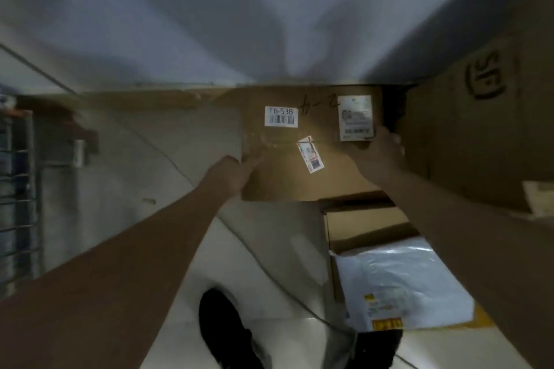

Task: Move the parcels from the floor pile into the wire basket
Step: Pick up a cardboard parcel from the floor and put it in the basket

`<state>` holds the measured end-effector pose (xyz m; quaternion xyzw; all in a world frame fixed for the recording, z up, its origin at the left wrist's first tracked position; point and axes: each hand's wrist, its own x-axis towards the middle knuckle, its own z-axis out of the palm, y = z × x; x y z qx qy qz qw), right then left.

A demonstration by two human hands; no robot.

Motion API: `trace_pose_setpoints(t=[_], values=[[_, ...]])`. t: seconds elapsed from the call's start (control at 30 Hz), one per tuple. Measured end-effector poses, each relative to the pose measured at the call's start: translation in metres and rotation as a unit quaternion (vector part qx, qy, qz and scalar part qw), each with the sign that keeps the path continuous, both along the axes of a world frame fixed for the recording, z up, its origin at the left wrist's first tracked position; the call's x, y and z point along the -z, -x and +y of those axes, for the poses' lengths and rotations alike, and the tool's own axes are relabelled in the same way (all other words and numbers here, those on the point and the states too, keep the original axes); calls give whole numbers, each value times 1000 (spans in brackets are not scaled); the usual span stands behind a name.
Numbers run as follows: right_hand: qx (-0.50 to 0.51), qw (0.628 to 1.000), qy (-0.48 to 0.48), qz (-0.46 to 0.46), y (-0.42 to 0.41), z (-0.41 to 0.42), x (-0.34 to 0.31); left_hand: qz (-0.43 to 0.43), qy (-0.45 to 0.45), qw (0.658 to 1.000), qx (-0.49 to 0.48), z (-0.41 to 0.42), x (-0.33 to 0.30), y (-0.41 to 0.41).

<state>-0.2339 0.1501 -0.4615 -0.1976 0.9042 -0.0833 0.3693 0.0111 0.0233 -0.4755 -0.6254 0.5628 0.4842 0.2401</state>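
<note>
Both hands grasp a brown cardboard box (299,144) by its opposite edges: the left hand (239,172) curls around the near left edge, and the right hand (380,148) wraps the right edge just below a white shipping label (355,117). The box, also marked with a barcode sticker reading T6-538 (281,116), appears lifted off the pile and held out in front of the person, though blur makes it hard to tell whether its far edge rests on anything. Neither hand clearly supports it from below, so in my judgement the main risk is the box slipping or tilting out of a side grip if its contents are heavy or shift. On the right, the box sits close beside a large carton (467,135), and a swing could catch that carton's corner. Below it lie an open flat box (362,225) and a white plastic mailer (401,281); a dropped box would land on them or on the person's shoe (224,326). The wire basket (18,189) stands well apart at the far left, so the carry crosses the body, and the cable (269,255) trailing over the tiled floor (186,237) near the feet could trip a step taken without looking.
</note>
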Motion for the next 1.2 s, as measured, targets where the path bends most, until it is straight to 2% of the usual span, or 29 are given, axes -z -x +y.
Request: trace_pose_setpoints(t=[0.07, 0.13, 0.27, 0.4, 0.5, 0.67, 0.77, 0.9, 1.07, 1.2], values=[[37, 999, -17, 20, -1, 5, 32, 57, -21, 987, -149, 7, 32, 10], [78, 996, -26, 13, 0, 10, 54, 109, -40, 966, -232, 10, 59, 12], [169, 985, -9, -11, 6, 13, 74, 170, -80, 933, -309, 12, 85, 7], [197, 980, 22, -10, 11, 4, 53, 216, -138, 901, -351, 8, 55, 8], [190, 979, 71, -29, -2, -5, 13, 217, -124, 902, -351, -4, 7, -12], [171, 974, 123, -79, -42, -7, -103, 175, -73, 912, -364, -28, -121, -64], [144, 973, 136, -122, -65, -4, -199, 149, -56, 913, -375, -38, -229, -94], [105, 972, 130, -168, -96, 0, -363, 148, -50, 917, -367, -36, -400, -134], [63, 959, 165, -222, -136, 18, -546, 161, -20, 920, -356, -5, -599, -188], [32, 939, 209, -272, -168, 32, -654, 145, 46, 930, -334, 42, -703, -247]])
